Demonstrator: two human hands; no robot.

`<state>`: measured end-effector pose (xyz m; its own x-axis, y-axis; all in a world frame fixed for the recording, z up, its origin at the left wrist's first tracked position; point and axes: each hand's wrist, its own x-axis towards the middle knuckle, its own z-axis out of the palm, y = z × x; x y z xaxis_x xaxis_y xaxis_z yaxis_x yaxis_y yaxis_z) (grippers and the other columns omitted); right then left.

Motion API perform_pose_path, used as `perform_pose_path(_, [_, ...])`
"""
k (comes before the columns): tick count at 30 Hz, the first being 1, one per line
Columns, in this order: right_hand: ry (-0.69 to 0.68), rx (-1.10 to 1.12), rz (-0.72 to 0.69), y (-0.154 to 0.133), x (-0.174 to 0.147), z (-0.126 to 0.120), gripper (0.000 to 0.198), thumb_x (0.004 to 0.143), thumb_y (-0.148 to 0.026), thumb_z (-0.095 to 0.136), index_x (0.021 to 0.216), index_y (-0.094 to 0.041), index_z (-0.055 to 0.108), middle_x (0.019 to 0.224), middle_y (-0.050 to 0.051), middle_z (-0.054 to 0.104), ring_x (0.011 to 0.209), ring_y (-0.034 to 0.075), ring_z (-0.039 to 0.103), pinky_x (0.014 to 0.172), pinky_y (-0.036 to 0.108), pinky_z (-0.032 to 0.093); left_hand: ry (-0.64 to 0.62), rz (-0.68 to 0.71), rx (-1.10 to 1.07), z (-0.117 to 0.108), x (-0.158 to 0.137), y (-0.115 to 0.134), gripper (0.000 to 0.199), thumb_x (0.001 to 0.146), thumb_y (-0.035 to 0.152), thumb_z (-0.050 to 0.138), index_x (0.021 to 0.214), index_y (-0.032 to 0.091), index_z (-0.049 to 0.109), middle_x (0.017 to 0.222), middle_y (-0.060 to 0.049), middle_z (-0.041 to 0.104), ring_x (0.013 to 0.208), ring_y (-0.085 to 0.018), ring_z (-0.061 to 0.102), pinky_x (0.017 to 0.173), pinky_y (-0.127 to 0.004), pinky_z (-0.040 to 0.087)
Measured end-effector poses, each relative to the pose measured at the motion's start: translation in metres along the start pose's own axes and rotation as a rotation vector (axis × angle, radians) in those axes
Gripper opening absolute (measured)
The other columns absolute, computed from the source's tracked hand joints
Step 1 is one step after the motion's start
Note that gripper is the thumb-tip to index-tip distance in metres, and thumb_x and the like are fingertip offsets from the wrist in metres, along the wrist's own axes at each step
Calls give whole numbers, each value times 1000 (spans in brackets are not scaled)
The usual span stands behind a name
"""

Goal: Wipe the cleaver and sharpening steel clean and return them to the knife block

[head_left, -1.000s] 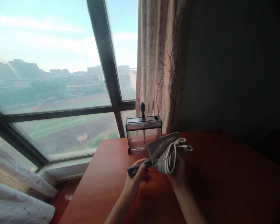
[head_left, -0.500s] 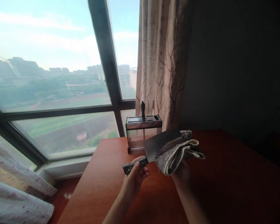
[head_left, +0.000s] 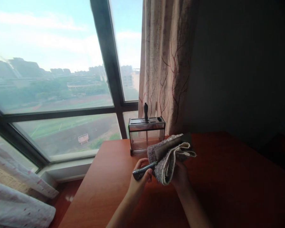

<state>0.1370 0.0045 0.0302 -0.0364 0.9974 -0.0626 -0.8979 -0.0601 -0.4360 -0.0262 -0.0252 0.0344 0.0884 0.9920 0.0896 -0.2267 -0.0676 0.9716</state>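
Observation:
My left hand (head_left: 141, 175) is closed around the black handle of a cleaver (head_left: 162, 149), whose broad dark blade points away to the right. A folded grey towel (head_left: 167, 167) with pale edges wraps both sides of the blade close to the handle. The blade's far end sticks out beyond the cloth. My right hand (head_left: 180, 175) grips the towel from the right and below, its fingers mostly hidden behind the folds. Both hands are held above the reddish-brown table (head_left: 104, 186).
Behind the towel stands a clear-sided knife block (head_left: 146, 125) with a dark top and one black-handled tool upright in it. A window (head_left: 57, 69) fills the left side, with a patterned curtain (head_left: 166, 63) beside it and another curtain (head_left: 19, 202) at lower left.
The towel has slid along the blade toward the handle, and my right hand has moved left with it. The cleaver has rolled, so less of its blade face shows.

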Motion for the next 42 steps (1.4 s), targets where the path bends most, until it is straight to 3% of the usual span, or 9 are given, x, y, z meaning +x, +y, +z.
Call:
perform_pose_path(4, [66, 60, -6, -15, 5, -4, 27, 60, -19, 77, 86, -24, 70, 86, -3, 75, 87, 20, 69, 87, 34, 53, 7, -12, -136, -4, 1, 8, 44, 74, 41, 71, 109, 17, 57, 56, 4, 57, 51, -11, 49, 52, -23, 37])
perform_pose_path(8, [106, 118, -95, -30, 7, -9, 29, 63, -19, 72, 90, -25, 70, 90, -3, 75, 89, 20, 69, 88, 37, 53, 55, -37, -351, -10, -1, 15, 35, 75, 35, 71, 105, 16, 62, 63, 0, 60, 56, -11, 52, 53, -23, 38])
perform_pose_path(11, [137, 167, -152, -37, 8, -12, 30, 65, -16, 69, 94, -25, 69, 91, -4, 75, 88, 18, 69, 86, 35, 54, 5, -88, -449, -15, -1, 16, 33, 80, 37, 65, 104, 13, 65, 68, -5, 64, 60, -13, 55, 56, -25, 41])
perform_pose_path(15, [114, 188, -166, -39, 8, -13, 28, 68, -19, 66, 96, -25, 68, 92, -3, 75, 92, 18, 68, 86, 35, 53, -64, -130, -483, -18, -1, 14, 33, 81, 34, 64, 105, 11, 67, 68, -8, 66, 61, -15, 57, 56, -27, 42])
perform_pose_path(23, [106, 195, -207, -48, 8, -17, 29, 68, -20, 65, 97, -26, 67, 93, -4, 75, 90, 17, 69, 85, 34, 54, 70, -122, -559, -20, 3, 15, 32, 82, 34, 63, 104, 12, 69, 65, -5, 62, 60, -12, 54, 54, -22, 40])
perform_pose_path(31, [68, 222, -252, -51, 1, -14, 32, 70, -25, 65, 102, -28, 67, 102, -3, 73, 93, 17, 68, 88, 34, 53, 102, -97, -626, -20, 3, 16, 29, 82, 33, 64, 102, 13, 71, 62, -3, 61, 58, -10, 53, 53, -20, 41])
perform_pose_path(42, [-74, 97, -21, -12, -11, 0, 31, 64, -36, 73, 92, -26, 69, 104, 1, 72, 100, 24, 65, 100, 45, 43, 97, -141, -718, -14, 1, 15, 35, 79, 33, 69, 109, 17, 68, 71, -4, 64, 63, -11, 56, 61, -22, 46])
